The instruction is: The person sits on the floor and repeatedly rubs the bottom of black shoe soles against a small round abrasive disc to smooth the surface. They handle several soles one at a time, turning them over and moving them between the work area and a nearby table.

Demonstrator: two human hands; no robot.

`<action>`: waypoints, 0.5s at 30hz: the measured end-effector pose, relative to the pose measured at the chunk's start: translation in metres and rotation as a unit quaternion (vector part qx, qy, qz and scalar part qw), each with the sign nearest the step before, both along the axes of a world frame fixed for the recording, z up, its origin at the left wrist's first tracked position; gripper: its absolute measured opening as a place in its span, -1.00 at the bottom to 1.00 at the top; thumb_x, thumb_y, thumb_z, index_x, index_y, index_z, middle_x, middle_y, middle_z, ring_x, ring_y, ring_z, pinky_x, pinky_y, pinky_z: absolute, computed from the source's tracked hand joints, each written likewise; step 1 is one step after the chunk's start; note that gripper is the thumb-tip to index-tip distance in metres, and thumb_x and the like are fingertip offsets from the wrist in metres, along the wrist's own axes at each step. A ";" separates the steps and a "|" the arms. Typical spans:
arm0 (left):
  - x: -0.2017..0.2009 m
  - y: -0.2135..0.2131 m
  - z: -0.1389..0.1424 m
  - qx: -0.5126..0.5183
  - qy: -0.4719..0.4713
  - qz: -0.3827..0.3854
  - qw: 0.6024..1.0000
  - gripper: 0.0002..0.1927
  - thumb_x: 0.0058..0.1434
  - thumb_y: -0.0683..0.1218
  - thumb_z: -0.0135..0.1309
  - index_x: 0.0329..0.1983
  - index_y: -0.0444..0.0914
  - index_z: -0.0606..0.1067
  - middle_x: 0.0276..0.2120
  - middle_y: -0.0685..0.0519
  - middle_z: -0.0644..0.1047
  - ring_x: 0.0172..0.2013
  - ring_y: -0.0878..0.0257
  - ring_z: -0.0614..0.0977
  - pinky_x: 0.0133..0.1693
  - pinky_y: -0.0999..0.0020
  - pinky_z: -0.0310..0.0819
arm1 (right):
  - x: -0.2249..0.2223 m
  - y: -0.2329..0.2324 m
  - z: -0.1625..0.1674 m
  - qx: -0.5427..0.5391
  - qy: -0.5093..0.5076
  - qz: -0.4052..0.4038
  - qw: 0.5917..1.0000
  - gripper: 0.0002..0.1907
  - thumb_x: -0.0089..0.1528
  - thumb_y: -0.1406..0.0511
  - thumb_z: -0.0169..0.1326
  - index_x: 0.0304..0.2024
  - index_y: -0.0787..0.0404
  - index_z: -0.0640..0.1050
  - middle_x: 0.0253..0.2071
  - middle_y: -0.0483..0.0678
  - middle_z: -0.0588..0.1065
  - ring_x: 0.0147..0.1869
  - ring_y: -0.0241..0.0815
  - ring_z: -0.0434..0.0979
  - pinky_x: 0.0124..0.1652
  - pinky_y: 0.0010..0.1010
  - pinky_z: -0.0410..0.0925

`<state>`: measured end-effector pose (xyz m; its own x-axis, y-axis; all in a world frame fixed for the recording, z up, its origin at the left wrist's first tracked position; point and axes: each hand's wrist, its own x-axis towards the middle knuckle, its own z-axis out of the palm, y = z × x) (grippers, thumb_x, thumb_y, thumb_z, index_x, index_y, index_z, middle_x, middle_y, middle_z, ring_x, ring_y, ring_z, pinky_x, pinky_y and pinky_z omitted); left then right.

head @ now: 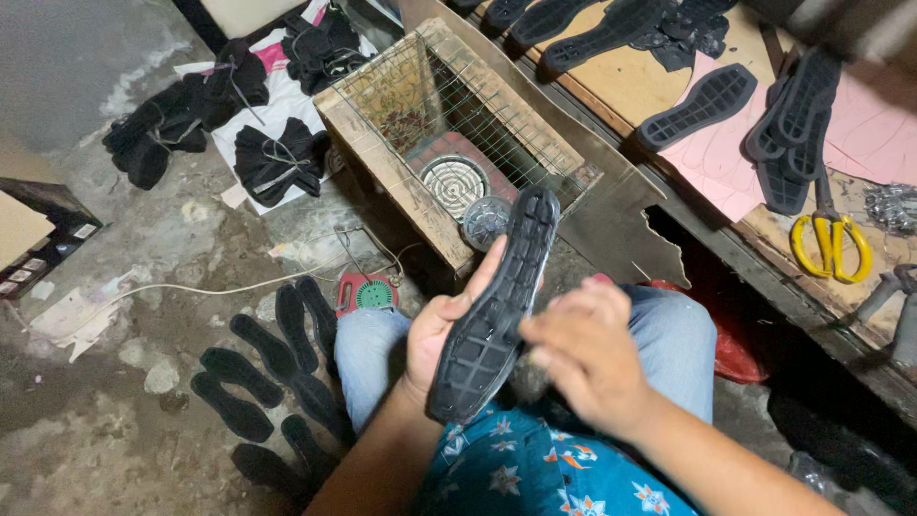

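Left hand [441,336] is wrapped around a long black rubber shoe sole with a gridded tread [497,301], tread up, held over the lap, while the right hand [585,352] sits at its right edge, fingers curled in and blurred, so whether they grip anything I cannot tell. Just beyond the sole's far tip, a rough wooden box topped with wire mesh [382,158] holds a round coil heater [455,183] on a reddish base. Loose flat black soles [277,368] lie on the floor to the left.
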<state>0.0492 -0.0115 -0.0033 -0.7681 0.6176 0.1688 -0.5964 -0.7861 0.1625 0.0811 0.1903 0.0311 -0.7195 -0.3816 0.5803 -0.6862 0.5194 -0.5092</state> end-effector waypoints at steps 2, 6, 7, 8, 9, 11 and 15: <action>-0.005 0.006 0.004 0.039 -0.029 0.002 0.999 -0.11 0.30 -0.03 -0.10 0.68 -0.09 -0.13 0.52 -0.08 0.11 0.47 0.12 0.18 0.47 -0.04 -0.08 | 0.011 -0.005 0.002 0.014 0.021 0.068 0.997 -0.72 0.22 0.25 0.24 -0.02 0.12 0.62 -0.15 -0.17 0.57 0.08 -0.12 0.50 0.31 -0.07 0.06; -0.012 0.013 0.011 0.051 -0.016 0.009 0.999 -0.11 0.33 0.02 -0.15 0.70 -0.17 -0.13 0.57 -0.11 0.09 0.52 0.07 0.17 0.51 0.13 -0.07 | 0.003 0.000 0.005 -0.014 -0.049 -0.044 0.998 -0.72 0.19 0.29 0.20 -0.03 0.14 0.62 -0.15 -0.12 0.55 0.07 -0.10 0.49 0.35 -0.07 0.09; -0.013 0.016 0.012 0.057 -0.017 0.010 0.998 -0.11 0.35 0.05 -0.15 0.70 -0.17 -0.14 0.56 -0.12 0.09 0.52 0.07 0.17 0.51 0.12 -0.07 | 0.001 0.001 0.006 -0.023 -0.040 -0.055 0.997 -0.72 0.21 0.29 0.19 -0.02 0.14 0.61 -0.12 -0.12 0.56 0.10 -0.10 0.49 0.34 -0.09 0.10; -0.014 0.020 0.012 0.063 -0.016 0.011 0.998 -0.12 0.37 0.07 -0.14 0.71 -0.17 -0.14 0.56 -0.12 0.10 0.51 0.07 0.17 0.51 0.11 -0.07 | 0.001 0.001 0.007 -0.032 -0.030 -0.064 0.997 -0.73 0.23 0.29 0.19 -0.01 0.14 0.61 -0.09 -0.12 0.57 0.12 -0.09 0.49 0.34 -0.12 0.12; -0.017 0.023 0.013 0.069 -0.015 0.012 0.997 -0.12 0.39 0.09 -0.14 0.71 -0.17 -0.14 0.56 -0.13 0.10 0.51 0.07 0.18 0.51 0.09 -0.08 | 0.000 0.001 0.008 -0.042 -0.019 -0.074 0.996 -0.74 0.25 0.29 0.18 0.00 0.15 0.60 -0.06 -0.11 0.57 0.14 -0.09 0.48 0.34 -0.14 0.14; -0.023 0.026 0.013 0.099 -0.004 0.007 0.995 -0.17 0.43 0.10 -0.14 0.69 -0.10 -0.13 0.54 -0.06 0.12 0.49 0.12 0.20 0.49 -0.06 -0.04 | 0.007 -0.002 0.010 -0.002 0.032 0.034 0.999 -0.72 0.22 0.24 0.23 -0.02 0.12 0.61 -0.08 -0.16 0.59 0.11 -0.10 0.49 0.32 -0.08 0.08; -0.027 0.030 0.012 0.090 0.014 0.022 0.996 -0.17 0.43 0.11 -0.12 0.67 -0.09 -0.13 0.52 -0.03 0.14 0.46 0.15 0.22 0.46 -0.11 0.04 | 0.008 -0.005 0.018 0.031 0.021 0.020 0.999 -0.71 0.16 0.24 0.25 -0.07 0.10 0.61 -0.12 -0.15 0.58 0.07 -0.10 0.49 0.31 0.01 0.05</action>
<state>0.0224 0.0185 0.0088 -0.7870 0.5418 0.2949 -0.5582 -0.8290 0.0335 0.0894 0.1851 0.0488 -0.6779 -0.4462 0.5843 -0.7276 0.5207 -0.4466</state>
